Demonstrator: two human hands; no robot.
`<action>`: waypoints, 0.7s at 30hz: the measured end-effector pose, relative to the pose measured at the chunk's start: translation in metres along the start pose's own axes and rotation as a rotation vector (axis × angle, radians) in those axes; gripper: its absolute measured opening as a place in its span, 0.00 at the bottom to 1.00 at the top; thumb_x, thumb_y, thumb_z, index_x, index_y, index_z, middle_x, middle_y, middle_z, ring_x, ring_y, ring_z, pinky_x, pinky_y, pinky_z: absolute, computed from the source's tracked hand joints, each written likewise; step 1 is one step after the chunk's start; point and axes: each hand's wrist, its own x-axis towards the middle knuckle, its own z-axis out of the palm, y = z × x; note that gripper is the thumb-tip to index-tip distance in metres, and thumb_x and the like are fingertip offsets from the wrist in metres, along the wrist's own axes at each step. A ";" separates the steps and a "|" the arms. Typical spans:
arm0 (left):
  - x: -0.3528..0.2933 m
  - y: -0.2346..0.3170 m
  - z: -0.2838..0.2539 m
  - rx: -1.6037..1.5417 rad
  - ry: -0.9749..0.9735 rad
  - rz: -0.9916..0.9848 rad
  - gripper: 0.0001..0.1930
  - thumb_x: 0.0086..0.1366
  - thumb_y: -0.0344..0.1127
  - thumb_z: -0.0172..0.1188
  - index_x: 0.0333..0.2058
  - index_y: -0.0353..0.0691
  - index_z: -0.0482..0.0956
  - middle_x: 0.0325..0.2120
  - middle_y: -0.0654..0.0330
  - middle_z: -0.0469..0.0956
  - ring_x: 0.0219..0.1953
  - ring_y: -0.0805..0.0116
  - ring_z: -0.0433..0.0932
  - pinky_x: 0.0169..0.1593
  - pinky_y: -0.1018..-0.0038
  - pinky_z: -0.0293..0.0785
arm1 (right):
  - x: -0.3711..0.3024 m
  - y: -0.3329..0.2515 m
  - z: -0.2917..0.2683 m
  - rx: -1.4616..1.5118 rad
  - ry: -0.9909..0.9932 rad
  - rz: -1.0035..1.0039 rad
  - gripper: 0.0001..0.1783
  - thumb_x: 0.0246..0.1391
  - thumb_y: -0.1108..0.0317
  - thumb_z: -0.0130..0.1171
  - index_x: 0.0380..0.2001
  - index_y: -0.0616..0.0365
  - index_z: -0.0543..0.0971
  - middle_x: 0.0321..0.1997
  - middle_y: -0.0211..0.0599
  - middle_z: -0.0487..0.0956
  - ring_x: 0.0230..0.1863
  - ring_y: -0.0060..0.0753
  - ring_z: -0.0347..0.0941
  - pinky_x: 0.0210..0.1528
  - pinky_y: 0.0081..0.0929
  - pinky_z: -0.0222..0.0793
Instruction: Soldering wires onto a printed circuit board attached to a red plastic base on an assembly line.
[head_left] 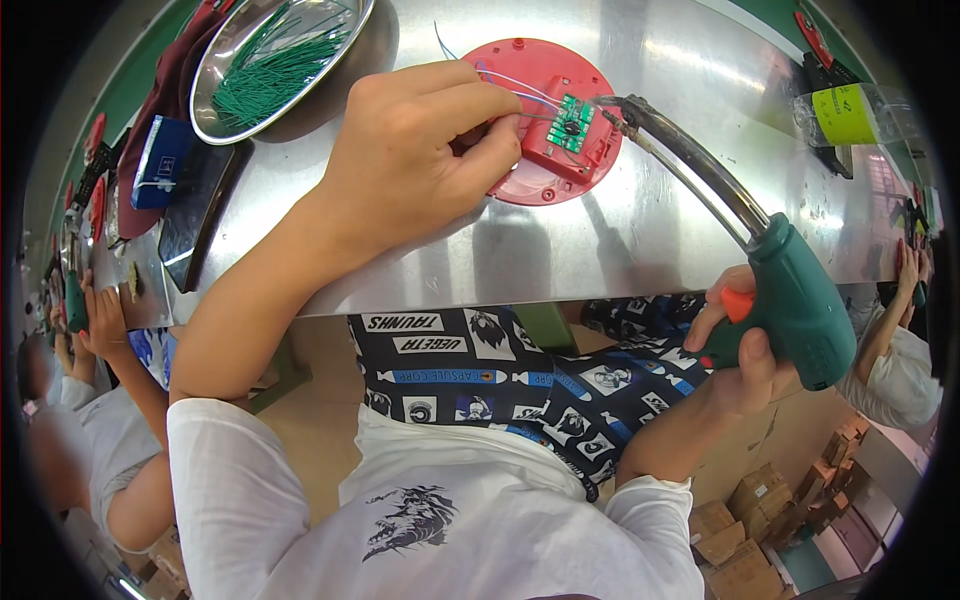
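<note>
A round red plastic housing (540, 192) lies on the metal table, with a small green circuit board (566, 130) set in its raised middle. My left hand (425, 145) rests over the housing's left side, thumb and forefinger pinching a thin wire (533, 115) that runs toward the board. White and blue wires (508, 82) trail past the fingers. My right hand (740, 345) grips a green soldering gun (800, 300) by its handle, a finger by the orange trigger. Its long metal neck reaches up and left, and the tip is at the board's right edge; contact is unclear.
On the far left, a metal bowl (205, 115) holds many green wires. Beside it are a dark phone (195, 225) and a blue packet (157, 160). A plastic bottle (850, 112) lies at right. Another person's hand (105, 320) works at left; cardboard boxes (760, 495) stand below right.
</note>
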 end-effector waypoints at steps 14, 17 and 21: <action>0.002 0.000 0.003 0.007 0.012 0.015 0.05 0.54 0.23 0.64 0.32 0.33 0.84 0.20 0.58 0.78 0.17 0.71 0.73 0.22 0.77 0.67 | -0.003 -0.002 0.002 -0.020 -0.066 0.116 0.27 0.56 0.64 0.59 0.50 0.78 0.70 0.35 0.57 0.77 0.14 0.34 0.71 0.20 0.24 0.66; 0.002 -0.001 0.003 0.009 0.016 0.019 0.05 0.54 0.23 0.64 0.31 0.33 0.84 0.20 0.58 0.78 0.17 0.71 0.74 0.22 0.77 0.67 | -0.001 0.001 -0.002 0.033 -0.082 0.126 0.29 0.57 0.64 0.58 0.53 0.78 0.68 0.35 0.57 0.76 0.14 0.34 0.70 0.18 0.23 0.66; 0.001 -0.002 0.003 0.002 0.023 0.010 0.05 0.54 0.24 0.64 0.31 0.33 0.84 0.20 0.58 0.78 0.17 0.71 0.74 0.22 0.77 0.67 | 0.000 0.003 -0.003 0.042 -0.085 0.054 0.30 0.58 0.63 0.56 0.55 0.79 0.65 0.36 0.60 0.76 0.14 0.34 0.70 0.16 0.23 0.67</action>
